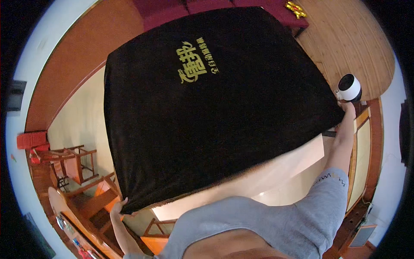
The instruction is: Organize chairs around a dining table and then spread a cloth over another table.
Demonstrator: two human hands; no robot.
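Observation:
A wide black cloth cover (226, 113) with yellow writing and an emblem spreads out before me. At its near left corner, my left hand (119, 206) pinches the bunched edge. My right hand (348, 107) grips the near right corner, with that arm stretched out. Between the two hands, the near edge runs slantwise and looks fringed. The far part of the cloth reaches a maroon sofa (168, 16). Whatever lies under the cloth is hidden.
A white and black cylindrical object (351, 88) stands right beside my right hand. Wooden chairs (77, 166) and a wooden table (69, 223) are to the left. A gold foil ornament (296, 9) lies on the sofa. Pale floor (77, 106) shows left of the cloth.

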